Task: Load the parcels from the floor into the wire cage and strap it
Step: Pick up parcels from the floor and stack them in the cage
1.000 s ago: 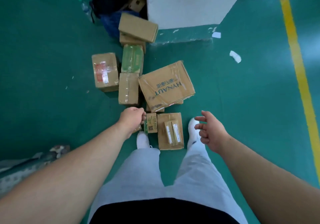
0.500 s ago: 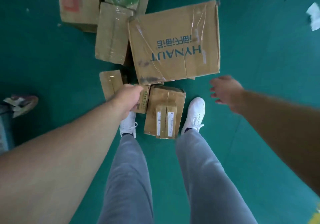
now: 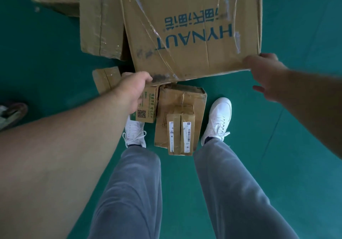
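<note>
The parcels lie on the green floor [image 3: 277,155], none in the wire cage, which is out of view. The big HYNAUT carton [image 3: 192,29] sits farthest out, its near edge meeting a crushed brown box [image 3: 174,99] between the white shoes [image 3: 218,118], with a small QR-code box [image 3: 148,109] just beside that. The right hand [image 3: 266,72], blurred, is spread wide with fingertips on the carton's near right corner, probably to take one side for a two-handed lift. The left hand [image 3: 133,88] is curled at the near left corner, directly over the QR-code box, and I cannot tell which it grips, if either.
</note>
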Demonstrator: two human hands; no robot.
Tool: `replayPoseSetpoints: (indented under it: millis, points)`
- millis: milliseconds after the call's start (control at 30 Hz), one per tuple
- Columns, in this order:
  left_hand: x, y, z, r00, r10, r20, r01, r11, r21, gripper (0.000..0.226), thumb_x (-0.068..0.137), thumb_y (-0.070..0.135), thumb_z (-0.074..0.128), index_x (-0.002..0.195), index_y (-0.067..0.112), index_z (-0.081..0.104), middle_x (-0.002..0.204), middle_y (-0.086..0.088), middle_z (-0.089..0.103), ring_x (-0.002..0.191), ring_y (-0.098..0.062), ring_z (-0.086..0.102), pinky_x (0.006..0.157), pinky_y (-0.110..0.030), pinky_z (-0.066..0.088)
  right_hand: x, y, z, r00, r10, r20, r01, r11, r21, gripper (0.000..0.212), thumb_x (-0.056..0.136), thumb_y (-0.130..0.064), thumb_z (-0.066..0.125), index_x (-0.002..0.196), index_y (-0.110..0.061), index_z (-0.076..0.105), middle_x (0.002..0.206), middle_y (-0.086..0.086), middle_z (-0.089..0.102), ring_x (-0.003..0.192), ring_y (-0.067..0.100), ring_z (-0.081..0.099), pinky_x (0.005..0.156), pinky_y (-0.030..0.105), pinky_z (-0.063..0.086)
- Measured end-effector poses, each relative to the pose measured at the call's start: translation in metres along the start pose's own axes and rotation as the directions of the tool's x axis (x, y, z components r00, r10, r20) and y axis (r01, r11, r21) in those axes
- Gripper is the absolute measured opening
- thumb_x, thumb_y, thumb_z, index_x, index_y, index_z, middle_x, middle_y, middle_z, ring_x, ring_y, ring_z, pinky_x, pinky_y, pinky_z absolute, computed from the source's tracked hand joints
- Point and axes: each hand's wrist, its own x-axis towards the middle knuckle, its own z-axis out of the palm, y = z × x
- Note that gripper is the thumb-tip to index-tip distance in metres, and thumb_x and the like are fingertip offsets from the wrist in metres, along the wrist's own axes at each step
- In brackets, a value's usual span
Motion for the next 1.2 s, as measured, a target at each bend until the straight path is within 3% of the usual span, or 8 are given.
replayPoseSetpoints:
  millis: [133, 267, 367, 567, 733, 900, 1067, 1200]
  points:
    - [-0.034, 0.01, -0.012, 0.999, 0.019, 0.04, -0.017, 0.999, -0.042, 0.054, 0.08, 0.045, 0.068, 0.128, 0.022, 0.06, 0.105, -0.009, 0.077, 0.084, -0.024, 0.074, 0.068, -0.037, 0.055, -0.024, -0.003, -0.026, 1.0, -0.023, -0.001, 0.023, 0.999, 0.043, 0.05, 0.09, -0.046, 0.062, 0.134, -0.027, 0.047, 0.097, -0.006, 0.051, 0.082, 0.01, 0.046, 0.083, 0.035, 0.041]
    - [-0.093, 0.037, -0.025, 0.997, 0.055, 0.046, -0.05, 0.994, -0.093, 0.057, 0.08, 0.045, 0.07, 0.128, 0.015, 0.061, 0.099, -0.01, 0.074, 0.071, -0.024, 0.072, 0.052, -0.034, 0.055, -0.062, -0.019, -0.07, 0.998, -0.058, 0.017, 0.055, 0.99, 0.128, 0.045, 0.09, -0.051, 0.062, 0.125, -0.026, 0.05, 0.103, -0.003, 0.056, 0.094, 0.016, 0.052, 0.088, 0.038, 0.036]
    - [-0.156, 0.061, -0.027, 0.99, 0.122, 0.076, -0.111, 0.985, -0.134, 0.025, 0.095, 0.039, 0.059, 0.098, 0.015, 0.066, 0.077, -0.005, 0.072, 0.056, -0.017, 0.07, 0.039, -0.027, 0.052, -0.111, -0.037, -0.114, 0.985, -0.137, 0.109, 0.124, 0.986, 0.112, 0.053, 0.082, -0.058, 0.064, 0.127, -0.03, 0.058, 0.119, -0.004, 0.066, 0.113, 0.02, 0.059, 0.093, 0.047, 0.035]
    - [-0.297, 0.074, -0.065, 0.968, 0.207, -0.143, -0.24, 0.933, -0.269, 0.021, 0.096, 0.035, 0.057, 0.084, 0.02, 0.066, 0.072, 0.0, 0.069, 0.051, -0.016, 0.068, 0.042, -0.021, 0.05, -0.235, -0.067, -0.189, 0.942, -0.217, 0.255, 0.195, 0.975, 0.109, 0.043, 0.086, -0.06, 0.065, 0.121, -0.036, 0.068, 0.115, -0.014, 0.07, 0.114, 0.011, 0.058, 0.099, 0.054, 0.032]
    - [-0.407, 0.027, -0.102, 0.978, 0.163, -0.133, -0.209, 0.821, -0.531, 0.038, 0.101, 0.027, 0.045, 0.067, 0.018, 0.059, 0.053, 0.007, 0.063, 0.041, -0.008, 0.06, 0.037, -0.013, 0.042, -0.323, -0.084, -0.222, 0.889, -0.247, 0.385, 0.235, 0.969, 0.079, 0.04, 0.091, -0.048, 0.065, 0.128, -0.031, 0.063, 0.125, -0.004, 0.065, 0.117, 0.017, 0.059, 0.104, 0.055, 0.043]
    - [-0.478, -0.034, -0.137, 0.973, 0.127, -0.192, -0.226, 0.688, -0.69, 0.036, 0.102, 0.026, 0.044, 0.072, 0.019, 0.061, 0.057, 0.004, 0.065, 0.043, -0.009, 0.062, 0.036, -0.015, 0.043, -0.392, -0.095, -0.203, 0.829, -0.327, 0.454, 0.372, 0.928, -0.011, 0.04, 0.09, -0.051, 0.066, 0.125, -0.032, 0.065, 0.119, -0.004, 0.069, 0.115, 0.017, 0.061, 0.107, 0.049, 0.043]
    - [-0.527, -0.113, -0.192, 0.958, 0.03, -0.287, -0.259, 0.527, -0.81, 0.035, 0.103, 0.023, 0.044, 0.075, 0.016, 0.062, 0.059, 0.002, 0.067, 0.042, -0.01, 0.063, 0.034, -0.017, 0.043, -0.479, -0.103, -0.143, 0.716, -0.406, 0.568, 0.567, 0.813, -0.134, 0.028, 0.1, -0.044, 0.056, 0.123, -0.03, 0.064, 0.113, -0.003, 0.07, 0.097, 0.014, 0.064, 0.074, 0.032, 0.042]
    - [-0.549, -0.188, -0.231, 0.932, -0.033, -0.36, -0.318, 0.397, -0.861, 0.036, 0.103, 0.022, 0.044, 0.074, 0.016, 0.063, 0.058, 0.002, 0.068, 0.041, -0.009, 0.063, 0.033, -0.016, 0.04, -0.538, -0.091, -0.086, 0.617, -0.444, 0.65, 0.696, 0.693, -0.187, 0.022, 0.103, -0.039, 0.053, 0.124, -0.034, 0.059, 0.108, -0.002, 0.072, 0.097, 0.016, 0.067, 0.076, 0.032, 0.045]
